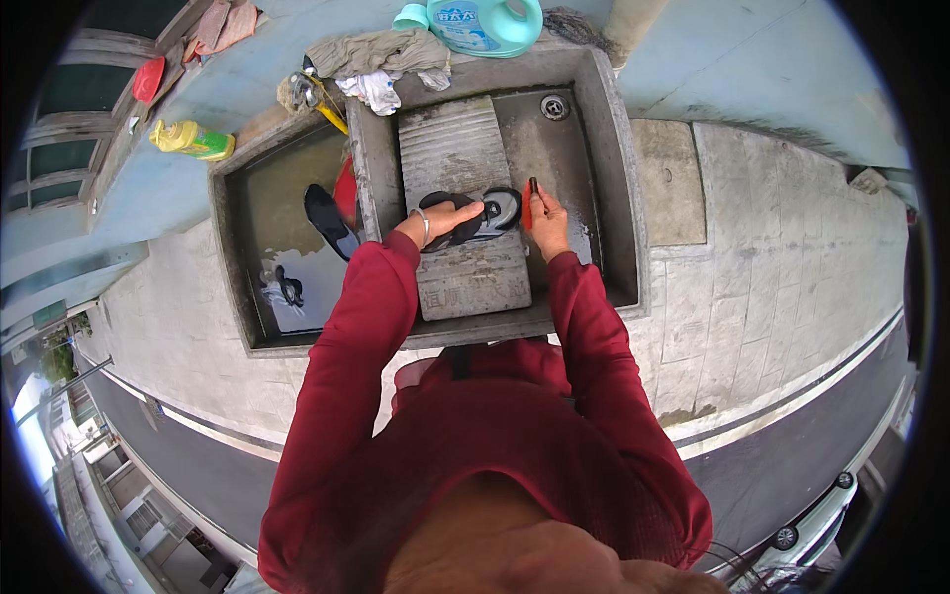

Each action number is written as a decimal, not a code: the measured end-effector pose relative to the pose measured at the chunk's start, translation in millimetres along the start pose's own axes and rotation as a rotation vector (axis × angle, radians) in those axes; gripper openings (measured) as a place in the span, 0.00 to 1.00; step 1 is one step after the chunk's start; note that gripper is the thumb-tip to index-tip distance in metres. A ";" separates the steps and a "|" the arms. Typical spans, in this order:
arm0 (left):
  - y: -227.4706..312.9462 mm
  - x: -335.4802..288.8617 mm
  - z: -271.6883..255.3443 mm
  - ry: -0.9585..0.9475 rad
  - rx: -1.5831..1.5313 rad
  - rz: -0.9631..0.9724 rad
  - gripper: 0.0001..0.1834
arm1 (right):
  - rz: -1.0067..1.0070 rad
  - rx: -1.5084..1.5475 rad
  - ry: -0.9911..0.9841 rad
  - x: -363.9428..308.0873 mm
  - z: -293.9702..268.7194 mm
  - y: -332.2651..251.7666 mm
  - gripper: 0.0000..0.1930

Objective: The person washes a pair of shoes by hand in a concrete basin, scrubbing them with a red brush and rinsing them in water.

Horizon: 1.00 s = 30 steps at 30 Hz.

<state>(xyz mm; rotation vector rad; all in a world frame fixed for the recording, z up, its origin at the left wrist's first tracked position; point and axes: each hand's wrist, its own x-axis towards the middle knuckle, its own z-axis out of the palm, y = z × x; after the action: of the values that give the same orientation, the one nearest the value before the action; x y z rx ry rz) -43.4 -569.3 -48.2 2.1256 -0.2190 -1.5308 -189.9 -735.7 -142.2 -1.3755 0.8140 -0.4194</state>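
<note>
A black and grey sandal (503, 211) lies crosswise on the ridged stone washboard (455, 139) in the right basin. My left hand (442, 220) grips it from the left, thumb stretched along its top. Just off its right end, my right hand (547, 226) is closed around what looks like a red scrubbing brush (526, 206) with a dark end sticking up. The brush's underside is hidden. In the water of the left basin (230, 228) float a black sandal or sole (329, 220) and a smaller black item (288, 287) beside something whitish.
A drain (554, 107) sits at the right basin's far end. Grey cloth (381, 54) and a white rag (374, 92) hang over the far rim. Behind stand a turquoise detergent jug (485, 25) and a yellow bottle (193, 141). A red object (345, 188) leans against the divider.
</note>
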 end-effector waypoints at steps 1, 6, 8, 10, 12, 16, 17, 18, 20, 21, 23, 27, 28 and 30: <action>12.8 -11.8 -4.3 -0.062 0.251 0.019 0.46 | -0.033 0.021 0.017 -1.3 -1.1 -5.5 0.14; 17.0 -19.4 3.9 0.169 0.526 0.074 0.34 | -0.527 -0.565 -0.025 -55.7 13.7 -58.4 0.18; 13.3 -5.7 16.8 0.236 0.586 0.007 0.31 | -0.529 -0.878 -0.074 -57.6 22.6 -79.9 0.19; 3.2 10.0 32.7 0.306 0.610 0.004 0.30 | -0.464 -1.044 -0.030 -30.4 39.4 -83.4 0.19; 12.3 6.1 40.3 0.312 0.539 0.011 0.25 | -0.318 -1.118 0.020 7.7 53.8 -85.1 0.17; 11.3 9.8 31.9 0.287 0.507 -0.013 0.24 | -0.335 -0.822 -0.035 28.3 40.2 -78.8 0.15; 7.1 12.0 33.7 0.299 0.509 -0.016 0.25 | -0.411 -0.766 -0.028 14.3 34.3 -70.4 0.15; 4.5 15.4 36.1 0.306 0.505 -0.017 0.25 | -0.507 -0.728 0.008 -3.6 27.6 -61.6 0.17; -0.3 17.8 32.9 0.304 0.498 0.001 0.25 | -0.534 -0.663 0.050 -35.9 20.5 -53.5 0.16; 0.3 17.7 31.9 0.299 0.498 -0.004 0.25 | -0.507 -0.664 0.047 -31.0 23.3 -52.7 0.16; 4.5 19.1 31.7 0.295 0.488 0.012 0.24 | -0.442 -0.665 0.062 -7.3 31.9 -51.1 0.15; 7.0 16.1 35.0 0.321 0.480 0.044 0.22 | -0.157 -0.604 -0.111 61.8 41.1 -53.8 0.15; 7.0 16.0 35.1 0.330 0.481 0.045 0.22 | -0.220 -0.589 -0.093 52.7 39.1 -51.0 0.16; 4.3 15.9 35.8 0.332 0.457 0.044 0.21 | -0.372 -0.602 -0.066 17.2 28.5 -49.5 0.16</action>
<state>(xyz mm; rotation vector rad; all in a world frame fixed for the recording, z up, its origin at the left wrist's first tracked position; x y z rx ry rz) -70.1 -590.5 -68.0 2.6686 -0.5336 -1.1551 -148.4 -736.9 -99.3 -2.1074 0.6510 -0.4283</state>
